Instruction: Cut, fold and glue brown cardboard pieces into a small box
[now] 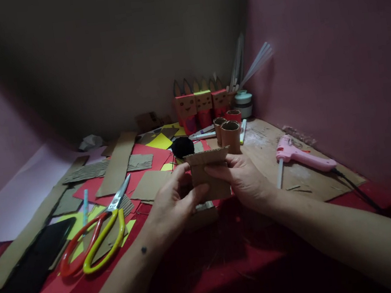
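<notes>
Between my two hands is a small piece of folded cardboard (pixel 212 183), its top edge bent over as a flap. My left hand (pixel 176 194) grips its left side, thumb across the front. On the right side, my right hand (pixel 244 176) pinches it, thumb near the fold and fingers behind, partly hidden. Another cardboard piece (pixel 201 218) lies just below, on the red cloth. A ball of black yarn (pixel 182 147) sits right behind the held piece. Cardboard tubes (pixel 231 137) stand upright beyond my right hand.
Large scissors (pixel 102 235) with red and yellow handles lie at left among cardboard strips (pixel 118 161) and coloured paper. A pink glue gun (pixel 301 155) rests at right, its cord trailing off. Several cardboard figures with faces (pixel 186 105) and a lidded jar (pixel 243 104) stand at the back.
</notes>
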`<state>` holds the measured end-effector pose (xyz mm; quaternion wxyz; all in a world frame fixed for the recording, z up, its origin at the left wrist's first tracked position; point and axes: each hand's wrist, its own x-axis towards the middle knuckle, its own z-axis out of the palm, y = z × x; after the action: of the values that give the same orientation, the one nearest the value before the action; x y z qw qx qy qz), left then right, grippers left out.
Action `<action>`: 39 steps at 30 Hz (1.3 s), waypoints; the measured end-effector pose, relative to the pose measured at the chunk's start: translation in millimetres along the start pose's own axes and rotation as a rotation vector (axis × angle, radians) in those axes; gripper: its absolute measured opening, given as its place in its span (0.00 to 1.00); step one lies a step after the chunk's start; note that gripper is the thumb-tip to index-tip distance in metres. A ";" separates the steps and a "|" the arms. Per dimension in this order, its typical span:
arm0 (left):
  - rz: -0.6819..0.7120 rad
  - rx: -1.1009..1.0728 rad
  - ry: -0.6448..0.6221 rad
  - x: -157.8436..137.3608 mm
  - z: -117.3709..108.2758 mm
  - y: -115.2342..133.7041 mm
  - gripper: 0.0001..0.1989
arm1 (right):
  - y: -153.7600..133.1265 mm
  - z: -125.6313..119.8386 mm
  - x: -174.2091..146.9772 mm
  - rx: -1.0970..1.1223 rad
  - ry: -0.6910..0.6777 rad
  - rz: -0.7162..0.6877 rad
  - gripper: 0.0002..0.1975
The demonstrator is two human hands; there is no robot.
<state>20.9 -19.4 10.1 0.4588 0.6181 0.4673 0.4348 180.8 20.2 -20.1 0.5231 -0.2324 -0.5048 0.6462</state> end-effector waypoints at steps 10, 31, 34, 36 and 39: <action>0.122 0.058 0.313 4.2 2.4 -2.9 0.08 | 2.4 9.3 -3.7 -0.047 -0.006 0.101 0.09; 0.115 -0.232 0.363 12.3 -6.4 -9.0 0.15 | 1.0 8.8 -4.0 -0.015 -0.084 0.251 0.17; 0.084 -0.222 0.381 12.4 -7.9 -7.6 0.12 | 0.1 7.1 -3.7 -0.023 -0.095 0.235 0.19; 0.084 -0.231 0.375 12.2 -7.9 -7.1 0.12 | -0.7 6.2 -3.8 -0.029 -0.102 0.220 0.21; 0.098 -0.254 0.335 12.5 -7.4 -7.4 0.14 | -1.4 4.4 -3.7 -0.006 -0.116 0.205 0.26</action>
<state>14.8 -5.0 5.7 0.4271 0.4964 0.4481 0.6086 179.0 14.9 -18.0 0.4233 -0.2464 -0.5098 0.7072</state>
